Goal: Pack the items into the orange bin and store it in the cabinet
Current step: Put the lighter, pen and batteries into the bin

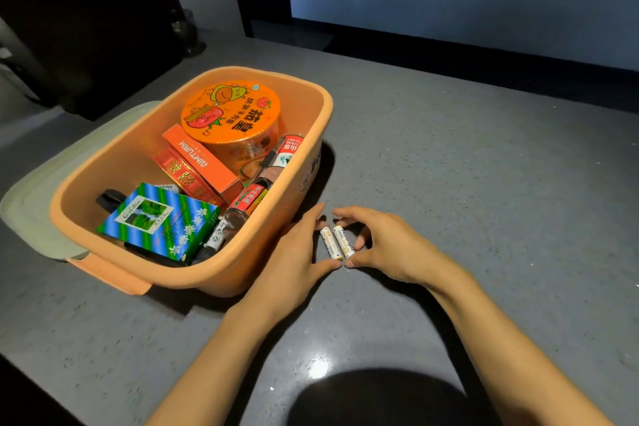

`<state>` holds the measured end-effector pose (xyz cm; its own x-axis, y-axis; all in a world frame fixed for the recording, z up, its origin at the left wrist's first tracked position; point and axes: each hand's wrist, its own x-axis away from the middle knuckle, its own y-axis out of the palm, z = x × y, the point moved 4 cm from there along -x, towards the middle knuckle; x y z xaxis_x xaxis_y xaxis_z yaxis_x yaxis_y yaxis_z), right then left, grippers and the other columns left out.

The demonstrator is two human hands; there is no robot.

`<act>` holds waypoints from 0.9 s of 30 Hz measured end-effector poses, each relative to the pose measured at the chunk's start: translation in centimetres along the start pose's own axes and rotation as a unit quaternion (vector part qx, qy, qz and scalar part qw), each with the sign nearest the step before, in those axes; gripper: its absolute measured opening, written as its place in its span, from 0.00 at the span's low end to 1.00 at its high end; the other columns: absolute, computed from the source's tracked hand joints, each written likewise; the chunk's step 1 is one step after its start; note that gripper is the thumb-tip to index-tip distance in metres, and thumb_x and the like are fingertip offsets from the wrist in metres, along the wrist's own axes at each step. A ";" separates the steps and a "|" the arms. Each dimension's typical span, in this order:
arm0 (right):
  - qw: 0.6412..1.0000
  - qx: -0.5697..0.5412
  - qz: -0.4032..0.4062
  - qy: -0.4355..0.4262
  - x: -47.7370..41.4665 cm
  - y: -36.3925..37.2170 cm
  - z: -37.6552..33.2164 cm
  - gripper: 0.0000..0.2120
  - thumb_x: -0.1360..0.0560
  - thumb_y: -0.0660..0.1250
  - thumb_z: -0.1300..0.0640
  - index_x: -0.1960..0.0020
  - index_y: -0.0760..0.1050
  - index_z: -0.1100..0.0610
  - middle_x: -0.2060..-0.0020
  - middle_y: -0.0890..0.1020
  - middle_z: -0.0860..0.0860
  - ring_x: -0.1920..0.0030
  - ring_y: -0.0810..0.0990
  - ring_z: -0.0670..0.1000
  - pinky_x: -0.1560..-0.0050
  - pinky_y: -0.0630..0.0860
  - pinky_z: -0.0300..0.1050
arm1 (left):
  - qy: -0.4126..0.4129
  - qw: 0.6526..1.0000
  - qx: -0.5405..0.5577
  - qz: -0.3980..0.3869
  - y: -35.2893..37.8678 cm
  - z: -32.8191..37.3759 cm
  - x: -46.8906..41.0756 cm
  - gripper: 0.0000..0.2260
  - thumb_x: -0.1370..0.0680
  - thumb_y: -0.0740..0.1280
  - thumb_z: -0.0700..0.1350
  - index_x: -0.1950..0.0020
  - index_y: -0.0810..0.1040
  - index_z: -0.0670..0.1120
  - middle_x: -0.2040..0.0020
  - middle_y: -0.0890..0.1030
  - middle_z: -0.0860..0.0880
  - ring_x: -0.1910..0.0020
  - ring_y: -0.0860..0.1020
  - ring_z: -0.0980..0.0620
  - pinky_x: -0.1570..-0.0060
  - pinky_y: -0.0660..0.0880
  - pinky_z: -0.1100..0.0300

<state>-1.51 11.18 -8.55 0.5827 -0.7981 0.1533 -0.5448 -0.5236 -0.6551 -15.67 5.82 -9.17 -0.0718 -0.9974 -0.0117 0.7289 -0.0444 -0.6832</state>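
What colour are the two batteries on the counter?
The batteries are white with yellow print, best in the head view.

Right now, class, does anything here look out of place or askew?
Two small white cylindrical batteries lie on the grey speckled countertop between the left hand and right hand, outside the orange plastic bin. Inside it, the round orange noodle cup sits tilted, not upright.

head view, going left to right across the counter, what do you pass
pale green lid → orange bin → left hand → batteries → right hand
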 end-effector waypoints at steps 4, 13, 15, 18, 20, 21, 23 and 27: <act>1.000 -0.007 0.013 0.018 1.7 -1.7 -1.2 0.35 0.36 0.77 0.56 0.34 0.67 0.42 0.45 0.77 0.42 0.59 0.76 0.42 0.58 0.73 0.32 | 0.024 0.999 0.022 -0.006 -0.4 1.6 0.4 0.38 0.31 0.73 0.49 0.27 0.54 0.57 0.38 0.72 0.59 0.37 0.67 0.63 0.41 0.59 0.74; 0.995 0.000 0.096 -0.030 6.9 -8.1 -10.3 0.31 0.40 0.78 0.52 0.41 0.71 0.38 0.50 0.77 0.33 0.54 0.77 0.40 0.56 0.75 0.34 | 0.119 0.988 0.100 0.015 -6.3 8.6 2.3 0.37 0.32 0.74 0.46 0.29 0.58 0.57 0.44 0.71 0.68 0.40 0.69 0.70 0.40 0.64 0.75; 0.992 -0.012 0.111 -0.056 6.9 -8.3 -12.8 0.30 0.42 0.78 0.50 0.42 0.72 0.39 0.50 0.78 0.34 0.55 0.78 0.42 0.57 0.76 0.34 | 0.141 0.986 0.088 0.021 -9.2 9.0 2.6 0.37 0.32 0.75 0.45 0.29 0.59 0.58 0.44 0.72 0.67 0.39 0.70 0.68 0.40 0.65 0.73; 0.989 -0.007 0.122 -0.078 5.3 -7.0 -16.1 0.29 0.42 0.77 0.46 0.43 0.73 0.38 0.50 0.79 0.35 0.54 0.78 0.40 0.57 0.74 0.32 | 0.159 0.986 0.042 0.035 -14.3 7.6 2.8 0.37 0.34 0.75 0.44 0.31 0.60 0.58 0.45 0.72 0.68 0.40 0.70 0.67 0.42 0.65 0.76; 0.989 0.010 0.121 -0.085 3.4 -5.2 -17.8 0.29 0.40 0.78 0.49 0.42 0.73 0.39 0.51 0.78 0.34 0.53 0.75 0.36 0.55 0.71 0.28 | 0.154 0.988 0.001 0.033 -17.8 5.4 2.7 0.37 0.35 0.76 0.44 0.31 0.61 0.57 0.44 0.71 0.68 0.40 0.70 0.67 0.41 0.66 0.73; 0.989 0.023 0.116 -0.084 2.3 -4.0 -18.6 0.29 0.39 0.78 0.50 0.41 0.73 0.40 0.50 0.77 0.34 0.52 0.74 0.35 0.53 0.69 0.27 | 0.147 0.989 -0.017 0.025 -19.3 4.0 2.6 0.37 0.35 0.76 0.44 0.31 0.62 0.58 0.42 0.73 0.65 0.38 0.70 0.64 0.39 0.68 0.67; 0.990 0.049 0.107 -0.074 -0.1 -1.4 -19.8 0.30 0.38 0.78 0.51 0.38 0.73 0.45 0.47 0.77 0.37 0.50 0.73 0.36 0.50 0.68 0.28 | 0.130 0.990 -0.045 0.003 -21.7 1.0 2.3 0.37 0.35 0.76 0.44 0.33 0.61 0.62 0.37 0.74 0.56 0.36 0.70 0.57 0.37 0.69 0.54; 0.986 0.114 0.118 -0.040 -3.8 2.5 -21.3 0.33 0.37 0.76 0.48 0.35 0.70 0.47 0.40 0.76 0.43 0.43 0.70 0.40 0.42 0.65 0.36 | 0.136 0.986 -0.073 -0.057 -24.0 -3.5 1.4 0.36 0.33 0.75 0.44 0.37 0.57 0.67 0.36 0.74 0.52 0.37 0.71 0.55 0.39 0.68 0.57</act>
<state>-17.93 6.49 4.98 0.5061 -0.8591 -0.0766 -0.5264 -0.2373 -0.8165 -35.70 5.64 4.64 -0.3418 -0.9333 -0.1098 0.6014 -0.1275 -0.7887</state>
